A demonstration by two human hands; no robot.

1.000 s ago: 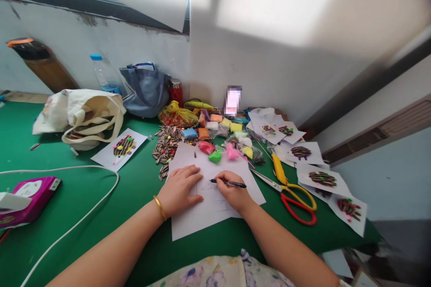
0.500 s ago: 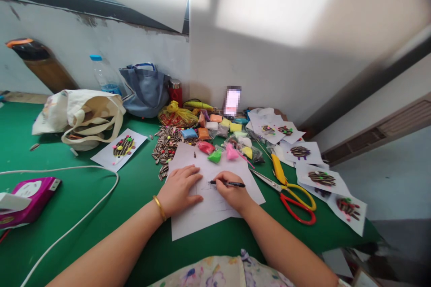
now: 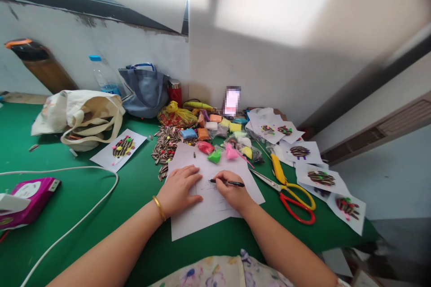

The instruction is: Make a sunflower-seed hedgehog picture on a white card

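Observation:
My left hand (image 3: pixel 181 190) lies flat on the white paper (image 3: pixel 188 224), fingers spread. In my right hand (image 3: pixel 232 190) is a black pen (image 3: pixel 236 184), its tip touching the sheet between both hands. Faint drawn lines show on the paper there. Along the sheet's far edge rest red, green and pink clay packets (image 3: pixel 214 156). A heap of striped sunflower seeds (image 3: pixel 164 145) mixed with small coloured balls sits beyond my left hand. Right of the paper lie scissors (image 3: pixel 286 188) with one red and one yellow handle, beside a yellow utility knife (image 3: pixel 278 169).
Cards with seed pictures (image 3: pixel 325 178) overlap along the right side; another card (image 3: pixel 119 149) lies left. A cream bag (image 3: pixel 90 119), blue bag (image 3: pixel 146 92) and red flask (image 3: pixel 175 93) stand at the back. A propped phone (image 3: pixel 231 101) leans near the wall. A white cable (image 3: pixel 84 219) crosses the left.
Both hands stay in nearly the same place, the pen tip still on the paper. Only a very slight shift of the view shows.

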